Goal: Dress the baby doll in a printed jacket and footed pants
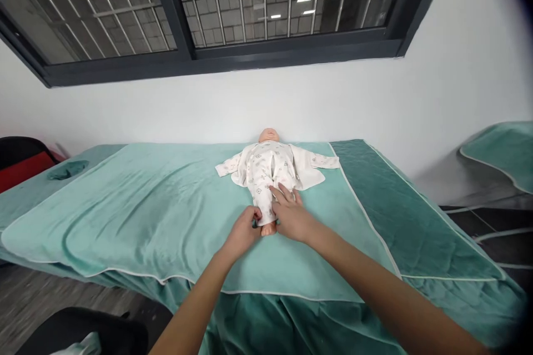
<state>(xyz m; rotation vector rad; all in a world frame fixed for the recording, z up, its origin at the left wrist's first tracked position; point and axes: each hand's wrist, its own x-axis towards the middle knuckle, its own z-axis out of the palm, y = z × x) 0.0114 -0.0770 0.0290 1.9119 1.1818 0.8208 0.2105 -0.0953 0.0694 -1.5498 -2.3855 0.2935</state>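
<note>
A baby doll (269, 134) lies on its back on a light green sheet (166, 205), head toward the wall. It wears a white printed top (291, 158) with both sleeves spread out sideways, and matching trousers (262, 199). One bare foot (268, 228) pokes out of a trouser cuff. At the cuff's left side, my left hand (245, 227) pinches the fabric with curled fingers. My right hand (291, 213) holds the cuff's right side near the thumb, its other fingers stretched over the trousers. The doll's other leg is hidden by my right hand.
The sheet covers a bed with a darker green quilted cover (400, 211). Behind it stand a white wall (200, 108) and a dark-framed window (225, 61). Black chairs (83, 330) are at the lower left and far left; a green-covered seat (503, 150) is at right.
</note>
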